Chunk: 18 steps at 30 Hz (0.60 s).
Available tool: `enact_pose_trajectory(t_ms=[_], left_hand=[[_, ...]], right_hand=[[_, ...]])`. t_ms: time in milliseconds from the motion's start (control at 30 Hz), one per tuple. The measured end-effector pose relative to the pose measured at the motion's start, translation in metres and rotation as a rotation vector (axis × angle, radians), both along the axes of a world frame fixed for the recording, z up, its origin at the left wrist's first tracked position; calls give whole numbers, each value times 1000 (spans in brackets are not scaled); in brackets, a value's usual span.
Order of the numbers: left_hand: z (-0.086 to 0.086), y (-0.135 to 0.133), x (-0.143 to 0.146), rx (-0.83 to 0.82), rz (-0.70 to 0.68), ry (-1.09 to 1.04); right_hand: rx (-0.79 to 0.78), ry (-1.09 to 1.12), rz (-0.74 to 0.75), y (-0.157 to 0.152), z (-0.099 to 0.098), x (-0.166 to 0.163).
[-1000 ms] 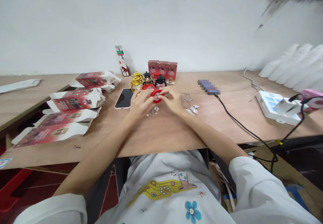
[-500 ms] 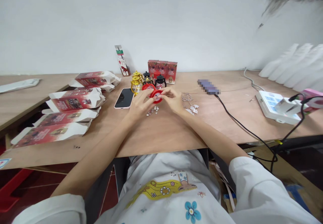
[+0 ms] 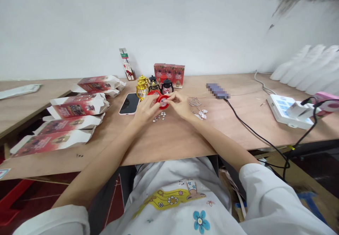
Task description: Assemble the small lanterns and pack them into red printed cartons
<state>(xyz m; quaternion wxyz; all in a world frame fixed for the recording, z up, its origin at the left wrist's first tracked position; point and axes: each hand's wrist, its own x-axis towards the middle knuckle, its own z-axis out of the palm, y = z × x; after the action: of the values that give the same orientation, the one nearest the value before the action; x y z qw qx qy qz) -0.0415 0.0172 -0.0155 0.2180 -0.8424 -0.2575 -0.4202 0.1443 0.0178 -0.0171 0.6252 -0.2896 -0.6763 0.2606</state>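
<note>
A small red lantern [image 3: 164, 105] is held above the table, its round base turned up towards me. My left hand [image 3: 146, 110] is closed round it from the left, with the thumb on the base. My right hand [image 3: 180, 104] has its thumb and fingers pinched at the right rim of that base; anything small between the fingertips is hidden. Just below my hands lie several small round silvery pieces, like button cells [image 3: 159, 117]. Behind them stand small lanterns: gold ones [image 3: 142, 89], black ones [image 3: 167, 86] and a red one [image 3: 163, 78].
Left of my hands lie a phone [image 3: 129, 104] and several opened red-and-white boxes [image 3: 74, 106]. Small red boxes [image 3: 169, 73] stand by the wall. At right are metal wire pieces [image 3: 195, 102], white tags [image 3: 202, 114], a blurred-out device [image 3: 217, 90] on a cable and a power strip [image 3: 288, 111].
The view has shifted slightly. Both hands stay at the red lantern, and the right fingertips have moved a little over its base.
</note>
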Motion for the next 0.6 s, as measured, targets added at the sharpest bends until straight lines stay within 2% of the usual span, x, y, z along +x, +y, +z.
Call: enact_pose_trajectory(t_ms=[100, 167, 233, 300, 333, 400, 467, 600], left_hand=[[3, -2, 3, -30, 54, 8], [6, -4, 4, -23, 102, -30], [10, -8, 5, -25, 132, -124], [13, -11, 7, -47, 135, -233], [15, -13, 8, -67, 130, -281], [16, -16, 10, -123, 113, -356], [16, -17, 12, -187, 96, -416], [13, -13, 14, -292, 78, -522]], right_hand=[[-27, -114, 19, 4, 11, 12], [-36, -192, -64, 10, 22, 29], [-107, -316, -331, 19, 32, 54], [-297, -502, -658, 27, 38, 81], [-401, -606, -738, 30, 39, 93], [-491, -672, -743, 35, 36, 112], [-551, -739, -671, 37, 31, 120], [-544, -957, -499, 43, 21, 121]])
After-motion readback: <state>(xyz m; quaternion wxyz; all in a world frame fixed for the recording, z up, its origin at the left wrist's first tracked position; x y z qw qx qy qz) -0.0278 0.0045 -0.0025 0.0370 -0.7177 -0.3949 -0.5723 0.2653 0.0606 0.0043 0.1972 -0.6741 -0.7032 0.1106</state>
